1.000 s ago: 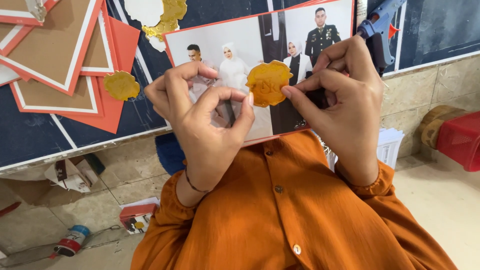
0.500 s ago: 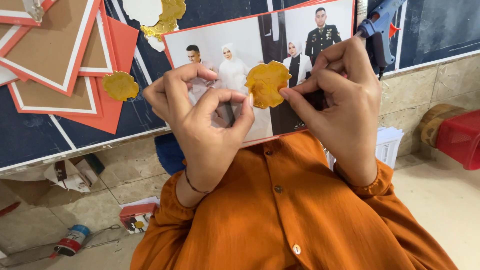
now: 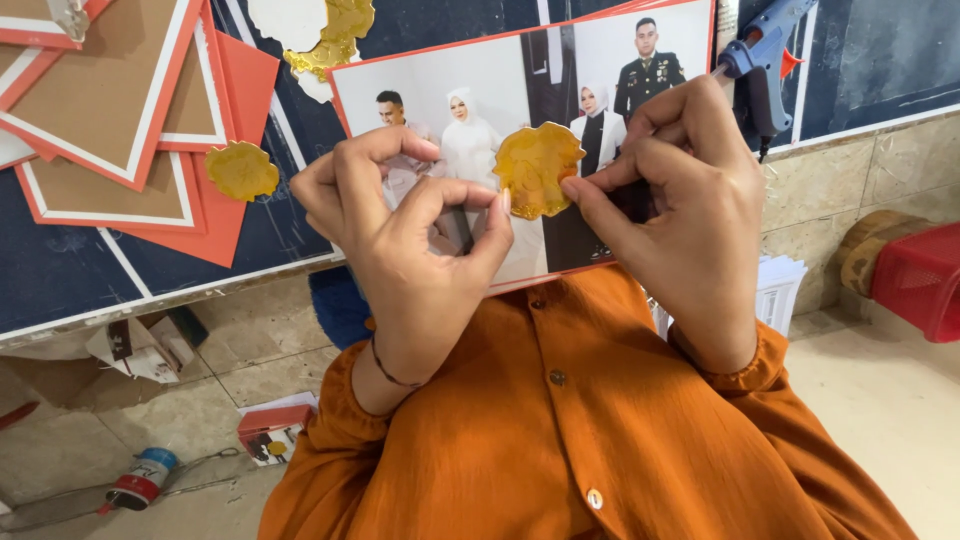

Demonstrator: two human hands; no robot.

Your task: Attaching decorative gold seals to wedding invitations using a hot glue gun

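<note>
Although the red-bordered photo print (image 3: 500,90) lies flat on the dark blue desk (image 3: 60,275), its lower edge is covered by both hands and the orange sleeves, and its top right corner runs out of view.

At far left, brown card panels with white and red borders (image 3: 110,110) are cut off by the picture's edge. Beside them a loose golden leaf-shaped cutout (image 3: 241,170) rests on the desk. Further golden and white cutouts (image 3: 325,30) at the top are only partly in view.

The left hand (image 3: 410,235) sits over the print, thumb and forefinger curled into a ring; whether its grip holds anything cannot be told, as the fingertips hide the spot. Just to its right, the golden round scalloped cutout (image 3: 535,170) lies against the middle of the print, between the two hands. The right hand (image 3: 680,215) has its grip closed on that cutout's right edge, thumb and forefinger pinching it.

A blue glue gun (image 3: 765,50) stands behind the right hand, partly hidden. A red plastic crate (image 3: 920,280) on the floor is cut off at far right.
</note>
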